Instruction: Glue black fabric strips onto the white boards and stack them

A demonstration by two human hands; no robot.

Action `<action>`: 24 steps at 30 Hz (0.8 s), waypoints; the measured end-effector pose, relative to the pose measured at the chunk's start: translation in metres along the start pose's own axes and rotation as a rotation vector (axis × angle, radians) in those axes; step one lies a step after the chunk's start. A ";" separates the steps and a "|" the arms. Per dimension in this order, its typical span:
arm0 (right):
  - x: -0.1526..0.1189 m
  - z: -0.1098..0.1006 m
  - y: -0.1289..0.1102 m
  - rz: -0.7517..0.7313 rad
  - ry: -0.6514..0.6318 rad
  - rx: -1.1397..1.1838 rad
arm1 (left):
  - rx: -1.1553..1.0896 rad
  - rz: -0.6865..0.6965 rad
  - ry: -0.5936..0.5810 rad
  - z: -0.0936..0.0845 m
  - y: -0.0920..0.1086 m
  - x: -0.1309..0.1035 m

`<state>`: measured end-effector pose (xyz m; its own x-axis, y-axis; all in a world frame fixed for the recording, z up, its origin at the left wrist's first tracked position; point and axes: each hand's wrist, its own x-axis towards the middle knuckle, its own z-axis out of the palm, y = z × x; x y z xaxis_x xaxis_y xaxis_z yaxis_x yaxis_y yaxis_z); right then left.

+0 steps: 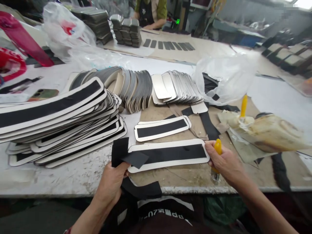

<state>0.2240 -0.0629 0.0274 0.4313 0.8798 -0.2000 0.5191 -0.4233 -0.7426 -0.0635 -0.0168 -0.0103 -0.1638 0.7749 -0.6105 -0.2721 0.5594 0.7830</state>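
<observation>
A long white-edged panel with a black strip [170, 155] along its middle spans between my two hands above the work surface. My left hand [110, 178] is closed at its left end, pinching a loose black fabric strip [120, 151] that folds over the panel there. My right hand [224, 161] pinches the panel's right corner. It also holds a yellow-handled tool [218, 147] upright, with its metal end pointing down. Just beyond lies a small stack of similar, shorter panels [161, 130]. Another black strip [142, 189] hangs below my left hand at the table edge.
Long black-and-white panels [80, 126] are piled at left. Curved grey pieces [136, 87] and white pieces [177, 87] stand in rows behind. At right, a second yellow handle [243, 105] sticks up from a glue-stained plastic container [275, 131]. Another person [151, 14] sits across the table.
</observation>
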 end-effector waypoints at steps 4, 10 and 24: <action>-0.001 0.001 0.001 -0.067 -0.009 -0.092 | 0.014 0.006 0.013 0.004 0.000 -0.003; -0.009 0.005 0.006 -0.193 0.036 -0.239 | 0.150 0.037 0.070 -0.003 -0.012 -0.001; -0.011 0.002 0.017 0.282 -0.309 0.730 | -0.134 -0.421 0.019 0.010 -0.005 -0.004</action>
<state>0.2264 -0.0790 0.0156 0.1971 0.8266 -0.5272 -0.2310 -0.4834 -0.8444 -0.0517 -0.0197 -0.0099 -0.0293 0.4814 -0.8760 -0.4389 0.7812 0.4440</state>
